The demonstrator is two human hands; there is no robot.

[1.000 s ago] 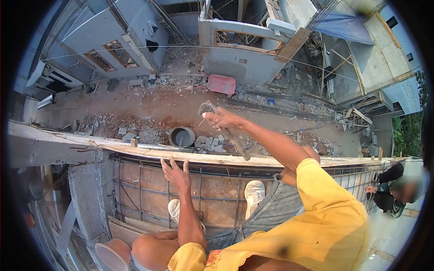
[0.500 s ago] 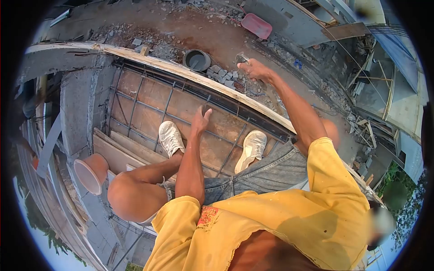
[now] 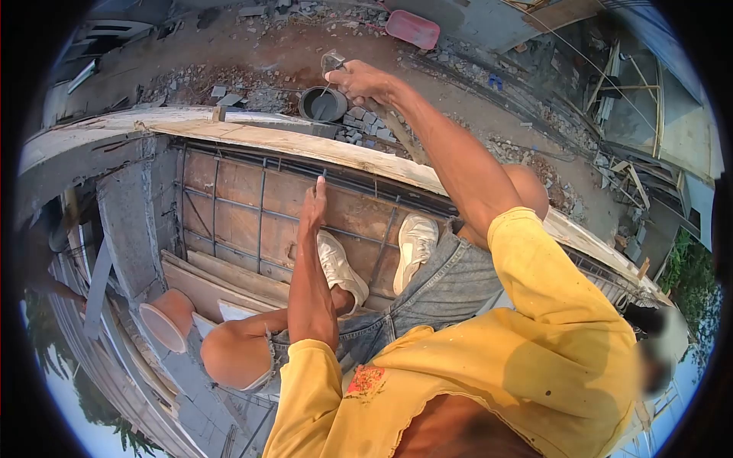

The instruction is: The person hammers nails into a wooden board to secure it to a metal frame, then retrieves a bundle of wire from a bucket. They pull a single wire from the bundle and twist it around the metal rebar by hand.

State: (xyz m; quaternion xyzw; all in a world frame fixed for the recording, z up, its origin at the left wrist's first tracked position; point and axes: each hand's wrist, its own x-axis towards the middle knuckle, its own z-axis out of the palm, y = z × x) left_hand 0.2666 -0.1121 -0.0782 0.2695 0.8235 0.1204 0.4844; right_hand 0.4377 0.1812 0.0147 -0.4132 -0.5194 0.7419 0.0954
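Observation:
My right hand [image 3: 363, 82] is closed on a hammer-like tool [image 3: 334, 61], raised over the outer side of a timber board [image 3: 282, 143]. Its metal head shows beyond my fingers, and a wooden handle runs back below my wrist. Lower down, my left hand [image 3: 314, 202] is closed near the board's inner side, by the dark steel bars; what it grips is too small to make out. Both white shoes [image 3: 416, 244] are on the brown panel [image 3: 286, 206] under the rebar grid.
A grey bucket [image 3: 322, 104] stands among broken blocks beyond the board. Further off is a pink tub [image 3: 412, 29]. An orange-brown bucket [image 3: 168, 319] sits left of my knee, near loose planks [image 3: 225, 286]. A concrete column [image 3: 126, 221] rises at the left.
Both hands have shifted left in the view, and my right hand appears higher with the tool. The shoe on the left has moved right, closer to the other shoe. The view has shifted too.

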